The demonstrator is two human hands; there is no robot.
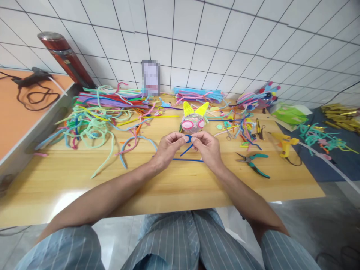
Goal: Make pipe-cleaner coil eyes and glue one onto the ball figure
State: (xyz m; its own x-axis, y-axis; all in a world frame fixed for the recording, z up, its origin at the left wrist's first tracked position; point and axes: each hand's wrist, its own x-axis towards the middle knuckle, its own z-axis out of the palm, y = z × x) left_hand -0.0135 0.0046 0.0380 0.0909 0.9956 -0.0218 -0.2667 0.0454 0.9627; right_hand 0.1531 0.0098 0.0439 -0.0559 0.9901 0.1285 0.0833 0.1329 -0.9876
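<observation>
Between my two hands is a blue pipe cleaner [186, 150], coiled into a small disc at the fingertips with a loose end hanging down. My left hand [172, 146] pinches the coil from one side, and my right hand [207, 147] pinches it from the other. Just beyond my fingers sits a figure [192, 123] with yellow pointed ears and pink oval rings on its front; its lower part is hidden by my hands. Another straight blue pipe cleaner [188, 160] lies on the table below my hands.
Loose pipe cleaners [95, 125] heap up at the left of the wooden table [157, 195]. Bundles [199, 95] lie along the wall. Pliers [253, 162], small scissors [229, 135] and a yellow glue gun [285, 144] lie to the right. A phone [151, 78] leans at the back.
</observation>
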